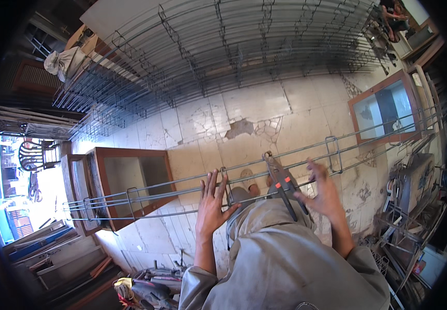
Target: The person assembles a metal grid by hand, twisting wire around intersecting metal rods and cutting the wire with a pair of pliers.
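A long cage of thin steel bars (172, 184) with wire stirrups runs crosswise in front of my body. My left hand (212, 204) lies over its bars with the fingers stretched and spread, beside a stirrup. Pincers (284, 182) with dark handles and orange marks lie across the bars, jaws pointing away from me. Just right of them is my right hand (327, 196), its fingers apart and its thumb close to a handle; whether the thumb touches it I cannot tell. Farther right, a rectangular stirrup (333, 155) stands around the bars.
Wood-framed glazed pieces stand under the cage at left (171, 175) and right (355, 116). Many finished cages (197, 57) are stacked beyond the cracked tile floor (306, 103). A person (393, 18) is at the far right. A motorbike (153, 289) stands lower left, a metal rack (407, 206) at right.
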Motion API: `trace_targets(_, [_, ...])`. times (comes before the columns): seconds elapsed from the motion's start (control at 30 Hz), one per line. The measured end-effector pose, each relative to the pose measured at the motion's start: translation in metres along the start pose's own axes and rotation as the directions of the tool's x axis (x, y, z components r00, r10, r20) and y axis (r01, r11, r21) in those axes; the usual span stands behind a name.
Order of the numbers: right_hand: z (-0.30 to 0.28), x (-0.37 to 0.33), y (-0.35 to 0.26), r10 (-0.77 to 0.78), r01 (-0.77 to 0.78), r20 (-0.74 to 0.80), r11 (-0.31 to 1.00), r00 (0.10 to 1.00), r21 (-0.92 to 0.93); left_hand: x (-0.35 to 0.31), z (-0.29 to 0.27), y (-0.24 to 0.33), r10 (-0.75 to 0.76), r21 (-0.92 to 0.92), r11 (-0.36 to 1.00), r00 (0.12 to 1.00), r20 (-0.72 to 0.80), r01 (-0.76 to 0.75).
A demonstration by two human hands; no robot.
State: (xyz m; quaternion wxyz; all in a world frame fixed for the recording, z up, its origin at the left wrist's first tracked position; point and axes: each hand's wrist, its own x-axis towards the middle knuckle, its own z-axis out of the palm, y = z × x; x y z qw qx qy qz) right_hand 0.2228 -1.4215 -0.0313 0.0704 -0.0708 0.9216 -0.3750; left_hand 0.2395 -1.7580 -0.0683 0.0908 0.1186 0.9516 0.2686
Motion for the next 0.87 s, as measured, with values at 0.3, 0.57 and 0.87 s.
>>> trace_targets(0.3, [0.031, -0.018, -0.024, -0.104, 0.125, 0.09, 0.953, 0.991, -0.277, 0.002, 0.005, 0.001, -0.001, 0.007, 1.0, 1.0, 0.0, 0.001])
trace_targets(0.57, [-0.076, 0.044, 0.003, -0.12, 0.065, -0.299, 0.981, 0.947, -0.185, 0.006, 0.002, 0.012, -0.056, -0.028, 0.998, 0.998, -0.024, 0.055])
trace_targets(0.87, [-0.206, 0.333, 0.104, -0.19, 0.167, -0.304, 0.981, 0.933, -0.102, 0.011, 0.024, 0.094, 0.002, -0.216, 0.976, 0.999, -0.047, -0.012])
